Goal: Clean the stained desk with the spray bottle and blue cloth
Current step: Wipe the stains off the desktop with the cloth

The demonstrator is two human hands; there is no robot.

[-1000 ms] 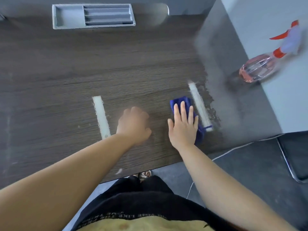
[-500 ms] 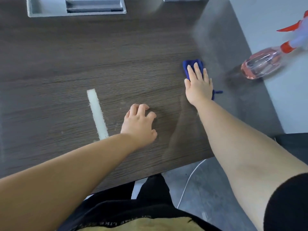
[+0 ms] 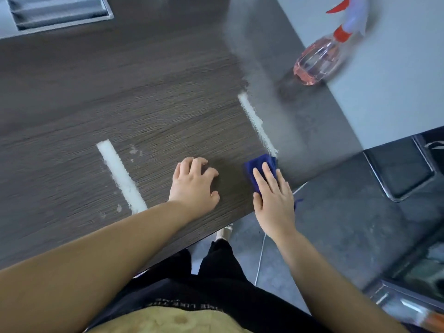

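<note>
Upper right: spray bottle [image 3: 319, 61]; upper left: tray [image 3: 60, 13]. Right hand [image 3: 274, 203] flat, pressing blue cloth [image 3: 254, 169] at surface [image 3: 168, 92] lower edge — left hand [image 3: 194, 188] grip released.

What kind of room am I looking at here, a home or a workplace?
Most likely an office or a similar workroom. There is a long wood-grain desk with a grey organiser tray at its far edge. A black chair with what looks like a chrome frame stands on the grey floor beside it.

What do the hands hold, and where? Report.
Nothing gripped: the right hand presses the blue cloth flat, over its near half; the left hand rests on the desk.
</note>
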